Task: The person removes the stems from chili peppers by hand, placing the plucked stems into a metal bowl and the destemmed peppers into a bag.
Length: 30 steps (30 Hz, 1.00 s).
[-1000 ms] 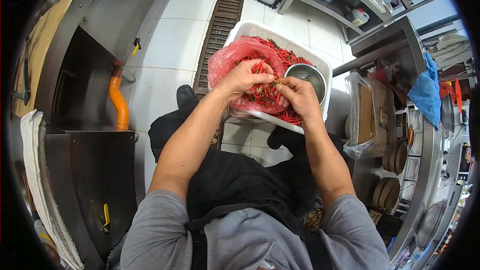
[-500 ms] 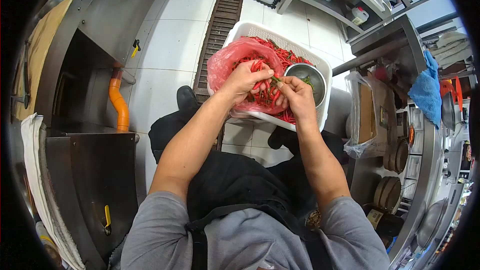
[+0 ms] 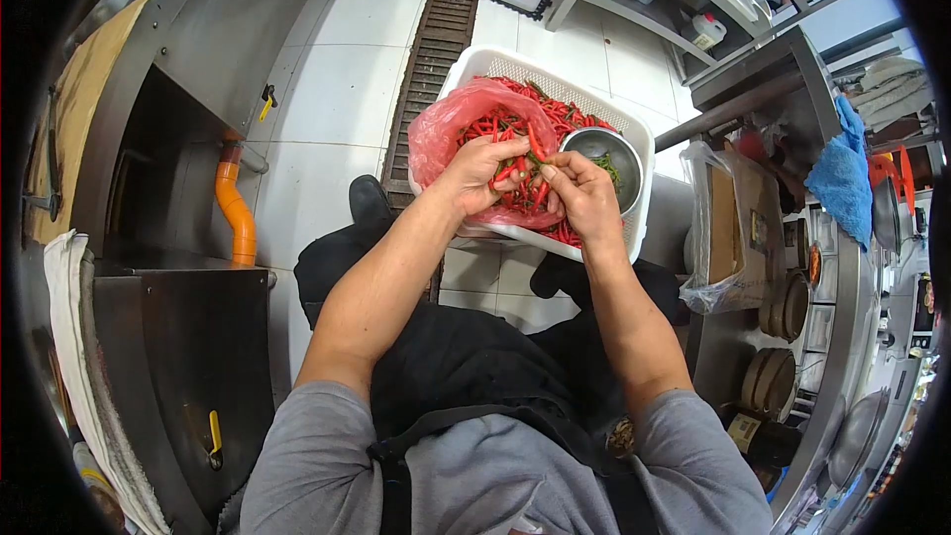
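Observation:
Several red chilies are in my left hand [image 3: 482, 175], its fingers closed round them over the pink plastic bag [image 3: 436, 129]. My right hand [image 3: 586, 194] is close beside it, thumb and fingers pinched at the green stem end of a chili. More red chilies [image 3: 563, 115] fill the bag and the white basket [image 3: 634, 121] under it. At the basket's right side sits a round metal bowl [image 3: 627, 163] with green stems [image 3: 606, 170] inside, partly behind my right hand.
An orange pipe [image 3: 236, 213] and steel cabinets stand on the left. A floor drain [image 3: 436, 50] runs beyond my feet. On the right are a plastic-wrapped box [image 3: 743, 228], a blue cloth [image 3: 840, 178] and metal shelving [image 3: 684, 35].
In my left hand the chilies have shifted, and one now points upward. My right hand has moved slightly, and more green stems show in the bowl than one second ago.

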Each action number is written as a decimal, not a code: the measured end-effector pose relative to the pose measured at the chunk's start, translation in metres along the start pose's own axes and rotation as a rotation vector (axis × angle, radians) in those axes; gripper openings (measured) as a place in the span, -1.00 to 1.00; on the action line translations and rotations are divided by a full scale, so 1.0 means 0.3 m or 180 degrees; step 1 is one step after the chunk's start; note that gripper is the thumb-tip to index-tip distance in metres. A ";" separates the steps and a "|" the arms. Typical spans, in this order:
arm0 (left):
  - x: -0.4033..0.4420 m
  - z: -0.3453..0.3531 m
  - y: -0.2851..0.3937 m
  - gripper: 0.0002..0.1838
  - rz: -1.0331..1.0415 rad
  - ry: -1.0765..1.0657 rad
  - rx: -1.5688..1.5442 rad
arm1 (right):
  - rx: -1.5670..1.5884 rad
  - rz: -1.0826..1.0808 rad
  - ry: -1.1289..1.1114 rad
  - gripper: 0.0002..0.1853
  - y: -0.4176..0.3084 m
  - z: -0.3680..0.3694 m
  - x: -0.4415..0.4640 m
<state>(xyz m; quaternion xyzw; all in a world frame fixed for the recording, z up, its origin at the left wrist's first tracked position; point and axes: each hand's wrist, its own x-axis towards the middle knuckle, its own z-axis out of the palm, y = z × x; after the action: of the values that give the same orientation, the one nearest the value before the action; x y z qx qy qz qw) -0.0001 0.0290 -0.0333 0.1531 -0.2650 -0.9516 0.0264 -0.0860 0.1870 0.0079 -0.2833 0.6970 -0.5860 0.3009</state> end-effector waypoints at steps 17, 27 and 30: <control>0.011 -0.019 -0.006 -0.76 -0.0099 -0.0252 0.0178 | -0.0150 -0.0011 -0.0206 -0.83 -0.023 -0.021 -0.021; -0.006 0.019 -0.005 -0.75 0.0118 -0.0607 0.0549 | 0.0271 0.0337 0.0028 -0.79 0.003 -0.034 -0.011; -0.011 0.028 -0.007 -0.77 0.0181 -0.0468 0.0783 | -0.0100 0.0315 0.0009 -0.80 0.000 -0.033 -0.007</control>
<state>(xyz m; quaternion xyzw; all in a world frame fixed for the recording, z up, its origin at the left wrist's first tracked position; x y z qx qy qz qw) 0.0006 0.0353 -0.0266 0.0774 -0.3852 -0.9195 0.0149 -0.0922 0.1949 0.0093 -0.2524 0.7197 -0.5598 0.3240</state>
